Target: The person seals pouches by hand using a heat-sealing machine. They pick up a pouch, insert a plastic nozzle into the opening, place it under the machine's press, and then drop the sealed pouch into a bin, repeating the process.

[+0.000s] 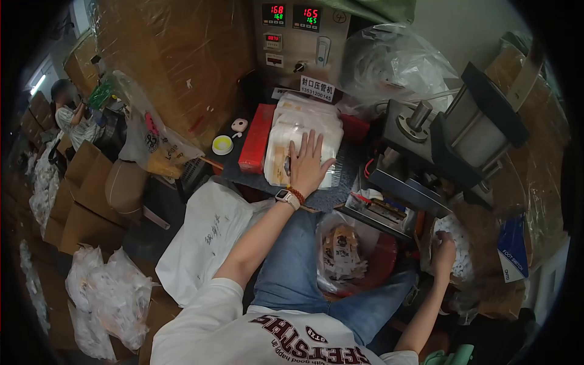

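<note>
The long block (pixel 256 139) beside the pale packets is solid red, and the watch strap (pixel 288 199) is off-white next to a reddish-brown beaded bracelet (pixel 296 194). The small round container (pixel 222 145) shows yellow inside a white rim, while the jeans (pixel 285 255) are faded blue and the white shirt (pixel 304 338) carries dark maroon lettering. Red and green digits light the temperature displays (pixel 290 16).
</note>
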Motion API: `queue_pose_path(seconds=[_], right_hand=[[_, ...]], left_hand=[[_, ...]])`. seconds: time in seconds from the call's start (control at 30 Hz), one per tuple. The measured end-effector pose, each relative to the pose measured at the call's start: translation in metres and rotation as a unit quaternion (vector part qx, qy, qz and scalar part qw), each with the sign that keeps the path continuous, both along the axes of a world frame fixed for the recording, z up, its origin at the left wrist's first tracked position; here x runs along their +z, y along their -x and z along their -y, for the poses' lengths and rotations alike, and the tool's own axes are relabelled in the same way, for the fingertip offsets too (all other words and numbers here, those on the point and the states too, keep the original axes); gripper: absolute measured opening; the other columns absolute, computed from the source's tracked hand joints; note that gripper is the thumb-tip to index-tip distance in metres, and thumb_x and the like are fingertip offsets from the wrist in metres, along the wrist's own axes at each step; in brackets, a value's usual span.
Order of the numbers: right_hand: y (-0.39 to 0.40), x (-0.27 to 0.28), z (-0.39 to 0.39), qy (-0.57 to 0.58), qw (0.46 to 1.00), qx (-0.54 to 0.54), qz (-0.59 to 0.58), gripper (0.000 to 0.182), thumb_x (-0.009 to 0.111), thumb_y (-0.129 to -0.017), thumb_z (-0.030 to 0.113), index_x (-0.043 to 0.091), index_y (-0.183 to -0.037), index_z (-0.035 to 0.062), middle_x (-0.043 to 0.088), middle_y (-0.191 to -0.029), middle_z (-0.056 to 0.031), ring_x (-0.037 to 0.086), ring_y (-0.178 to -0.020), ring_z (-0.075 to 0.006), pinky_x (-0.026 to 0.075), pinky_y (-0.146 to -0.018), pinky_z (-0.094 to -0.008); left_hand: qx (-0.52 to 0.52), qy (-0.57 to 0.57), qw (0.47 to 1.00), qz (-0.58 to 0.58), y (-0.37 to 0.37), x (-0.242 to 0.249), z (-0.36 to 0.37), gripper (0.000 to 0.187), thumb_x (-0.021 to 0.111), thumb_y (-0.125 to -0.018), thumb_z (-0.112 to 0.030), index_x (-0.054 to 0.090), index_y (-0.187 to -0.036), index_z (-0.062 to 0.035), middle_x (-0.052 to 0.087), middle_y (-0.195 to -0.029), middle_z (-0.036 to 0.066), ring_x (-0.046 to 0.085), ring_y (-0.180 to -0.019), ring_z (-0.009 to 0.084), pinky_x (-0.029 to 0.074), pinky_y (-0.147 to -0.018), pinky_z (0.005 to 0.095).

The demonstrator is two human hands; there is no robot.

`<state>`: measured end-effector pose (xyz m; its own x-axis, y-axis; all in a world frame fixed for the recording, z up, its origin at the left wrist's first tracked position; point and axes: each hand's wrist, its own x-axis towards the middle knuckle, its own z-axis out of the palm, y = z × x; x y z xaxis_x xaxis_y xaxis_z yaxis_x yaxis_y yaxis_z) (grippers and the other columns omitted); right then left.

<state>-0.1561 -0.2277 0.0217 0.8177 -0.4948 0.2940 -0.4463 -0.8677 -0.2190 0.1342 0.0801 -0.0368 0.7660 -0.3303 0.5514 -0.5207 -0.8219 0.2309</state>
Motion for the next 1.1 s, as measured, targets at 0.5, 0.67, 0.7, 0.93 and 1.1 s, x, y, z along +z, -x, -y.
queue_pose_path(seconds=[0.5, 0.67, 0.7, 0.93, 1.1], right_hand=[[0.013, -0.060, -0.197, -0.650, 0.728, 0.181, 0.123, 0.031, 0.066, -0.084, 0.000, 0.053, -0.112, -0.0025, 0.065, -0.100, -0.0116, 0.064, -0.084, -0.0163, 0.052, -0.070, -0.0258], [0.005, 0.024, -0.173, -0.286, 0.879, 0.213, 0.316, 0.023, 0.068, -0.077, -0.006, 0.066, -0.100, -0.0017, 0.064, -0.100, -0.0106, 0.063, -0.086, -0.0154, 0.051, -0.071, -0.0268], [0.002, 0.036, -0.169, -0.202, 0.891, 0.229, 0.335, 0.026, 0.070, -0.075, -0.006, 0.066, -0.099, -0.0013, 0.063, -0.098, -0.0110, 0.063, -0.083, -0.0209, 0.051, -0.068, -0.0292], [-0.008, 0.046, -0.149, -0.151, 0.869, 0.419, 0.214, 0.030, 0.073, -0.071, 0.000, 0.066, -0.100, 0.0001, 0.064, -0.092, -0.0107, 0.059, -0.074, -0.0243, 0.049, -0.066, -0.0340], [-0.007, 0.031, -0.126, -0.284, 0.868, 0.357, 0.195, 0.037, 0.075, -0.072, 0.008, 0.065, -0.106, 0.0007, 0.064, -0.099, -0.0124, 0.060, -0.082, -0.0245, 0.048, -0.074, -0.0335]], left_hand=[[-0.169, 0.024, 0.985, -0.016, 0.112, 0.012, -0.060, 0.038, 0.063, -0.071, -0.003, 0.066, -0.107, -0.0133, 0.064, -0.103, 0.004, 0.064, -0.083, 0.0227, 0.051, -0.070, 0.0343], [-0.181, 0.187, 0.951, -0.167, 0.142, 0.040, -0.053, 0.034, 0.061, -0.067, 0.001, 0.070, -0.097, -0.0123, 0.067, -0.097, 0.004, 0.064, -0.083, 0.0221, 0.051, -0.070, 0.0323], [-0.204, 0.168, 0.960, -0.092, 0.150, 0.044, -0.049, 0.035, 0.061, -0.066, 0.002, 0.069, -0.097, -0.0119, 0.066, -0.096, 0.004, 0.063, -0.085, 0.0225, 0.051, -0.071, 0.0322], [-0.310, 0.115, 0.943, -0.019, 0.182, 0.070, -0.030, 0.038, 0.062, -0.062, 0.004, 0.069, -0.098, -0.0072, 0.067, -0.095, 0.005, 0.064, -0.089, 0.0252, 0.053, -0.074, 0.0338], [-0.366, 0.215, 0.841, -0.335, 0.184, 0.049, -0.005, 0.020, 0.065, -0.078, -0.003, 0.069, -0.098, -0.0008, 0.069, -0.085, 0.007, 0.066, -0.073, 0.0129, 0.051, -0.062, 0.0254]])
